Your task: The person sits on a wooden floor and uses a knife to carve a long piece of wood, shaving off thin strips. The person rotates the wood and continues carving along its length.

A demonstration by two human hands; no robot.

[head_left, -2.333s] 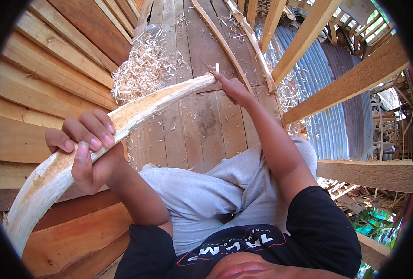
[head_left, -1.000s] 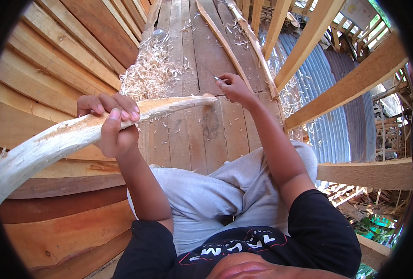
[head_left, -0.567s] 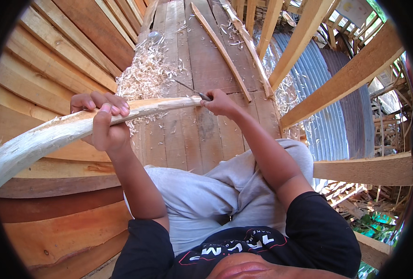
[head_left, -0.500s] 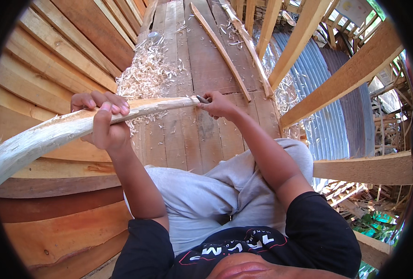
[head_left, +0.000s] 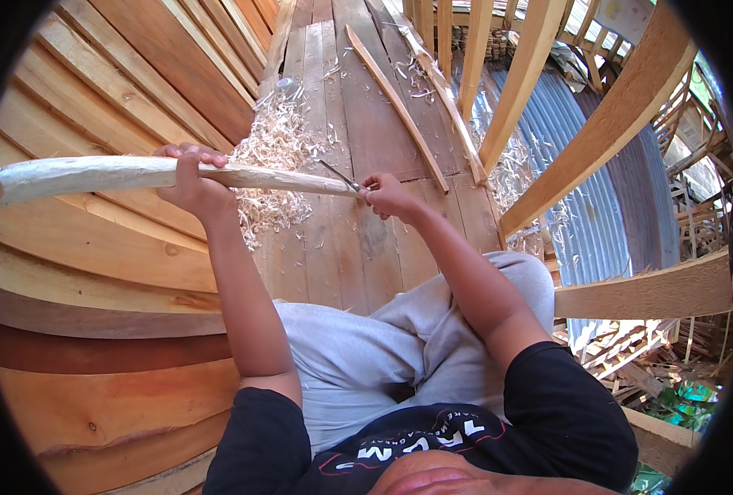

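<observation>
A long, pale wooden pole (head_left: 86,174), stripped of bark, runs from the left rim to the middle of the view and narrows toward its right end. My left hand (head_left: 193,183) wraps round it, thumb on the near side and fingers over the far side. At the narrow tip is my right hand (head_left: 387,196), closed on a small knife (head_left: 338,174). The dark, thin blade points up and left, just beyond the pole's tip. The knife's handle is mostly hidden in my fingers.
Curly wood shavings (head_left: 276,148) pile on the plank floor (head_left: 325,247) beyond the pole. A thin wooden strip (head_left: 395,103) lies farther off. Stacked boards (head_left: 111,268) line the left; upright timbers (head_left: 531,78) and corrugated metal sheets (head_left: 577,181) stand right.
The pole has turned: its thick left end swung farther away while its tip came slightly nearer. My right hand moved a little nearer, and the knife blade now shows clearly.
</observation>
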